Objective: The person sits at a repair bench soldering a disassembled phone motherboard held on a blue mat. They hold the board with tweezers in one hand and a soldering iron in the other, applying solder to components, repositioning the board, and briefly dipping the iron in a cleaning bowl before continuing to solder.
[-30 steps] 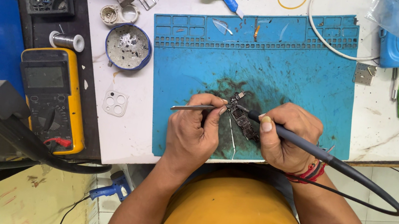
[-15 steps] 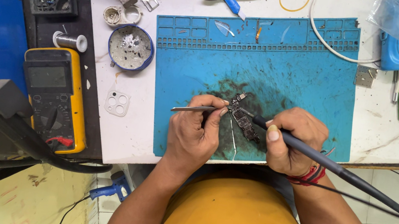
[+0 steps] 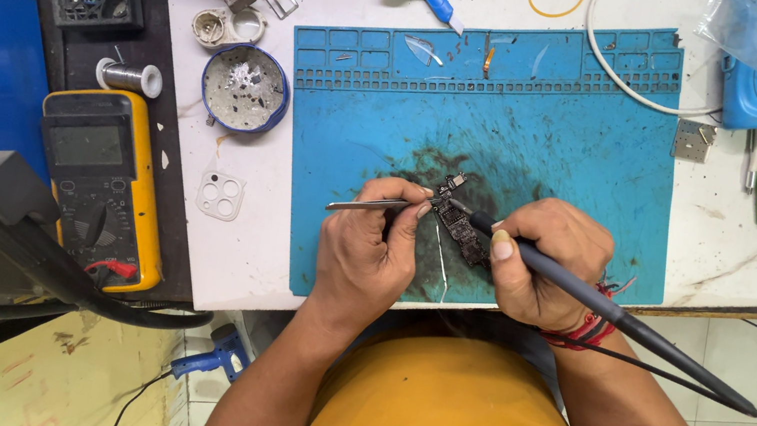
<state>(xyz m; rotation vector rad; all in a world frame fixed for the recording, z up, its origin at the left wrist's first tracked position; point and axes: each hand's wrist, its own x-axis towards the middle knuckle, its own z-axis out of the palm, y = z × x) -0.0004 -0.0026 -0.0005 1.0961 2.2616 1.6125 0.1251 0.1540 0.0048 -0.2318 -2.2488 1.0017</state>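
While both hands work over the blue mat [image 3: 564, 131], left hand [image 3: 372, 242] pinching tweezers [image 3: 368, 205], right hand [image 3: 543, 259] gripping soldering iron [image 3: 624, 323], tip on circuit board [image 3: 458, 224], mid-mat between hands.

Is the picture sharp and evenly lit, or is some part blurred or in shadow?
Head view: light is even and soft, the small dark circuit board and blue silicone work mat are sharp; the left hand and right hand cast only faint shadows; the edges bend slightly from the wide lens.
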